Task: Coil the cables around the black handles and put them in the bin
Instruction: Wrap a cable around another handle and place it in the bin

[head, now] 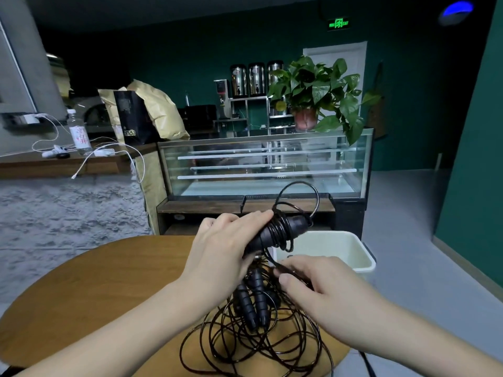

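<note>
Left hand [217, 248] grips cable-wrapped handle [277, 231] above worktop [95, 289], right hand [321, 284] pinches cable [275, 263], near bin [326, 248].

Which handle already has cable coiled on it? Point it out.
The handle gripped in the left hand, above the table. The handles below lie bare.

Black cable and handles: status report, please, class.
Left hand grips the part-coiled black handle. Right hand pinches the black cable. Pale plastic bin unobstructed.
</note>
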The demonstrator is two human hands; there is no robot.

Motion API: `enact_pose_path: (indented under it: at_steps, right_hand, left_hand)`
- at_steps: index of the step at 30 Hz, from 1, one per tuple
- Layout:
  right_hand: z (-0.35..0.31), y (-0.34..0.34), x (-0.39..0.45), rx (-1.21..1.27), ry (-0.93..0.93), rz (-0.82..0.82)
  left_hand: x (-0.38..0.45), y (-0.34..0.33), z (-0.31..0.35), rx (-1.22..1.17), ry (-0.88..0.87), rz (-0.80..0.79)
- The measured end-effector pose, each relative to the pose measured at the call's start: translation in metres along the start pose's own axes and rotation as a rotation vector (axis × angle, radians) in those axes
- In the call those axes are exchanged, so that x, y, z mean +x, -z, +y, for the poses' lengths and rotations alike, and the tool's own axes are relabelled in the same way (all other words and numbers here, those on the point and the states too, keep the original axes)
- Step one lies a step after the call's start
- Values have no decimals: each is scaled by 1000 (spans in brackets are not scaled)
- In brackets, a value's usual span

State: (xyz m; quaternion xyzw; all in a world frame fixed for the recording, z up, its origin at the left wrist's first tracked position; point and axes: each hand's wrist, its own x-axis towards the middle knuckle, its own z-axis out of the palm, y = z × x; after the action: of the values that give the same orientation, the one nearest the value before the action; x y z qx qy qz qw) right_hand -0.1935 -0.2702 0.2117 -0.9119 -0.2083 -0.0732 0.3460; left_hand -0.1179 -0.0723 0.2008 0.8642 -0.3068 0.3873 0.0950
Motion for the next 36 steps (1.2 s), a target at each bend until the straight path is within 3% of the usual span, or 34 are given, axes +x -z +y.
enact_pose_path:
  at_steps: [6,9,12,18,23,26,28,30,36]
  right_hand:
    - [-25,38,-8,-268,108,160]
    - [-22,53,1,-323,156,180]
    - [-19,70,13,-322,179,181]
    - [-10,92,41,-132,151,-111]
    - [9,94,52,136,97,-216]
    - [19,81,54,248,51,-257]
    - [36,64,53,260,-29,-191]
    - [47,45,41,140,-102,-145]
    - [20,10,19,225,-59,-102]
  left_hand:
    - [-12,-8,-9,94,-163,-75]
    - [-16,-6,-7,33,-232,-116]
    - [-18,-6,-1,-103,-187,-146]
    - [-21,-3,6,-305,-396,-111]
    - [-16,6,14,-386,-536,103]
    - [-13,11,15,-439,-464,184]
    - [-11,11,17,-487,-388,222]
    - [-9,8,17,-505,-306,247]
    - [-1,6,12,-420,-44,202]
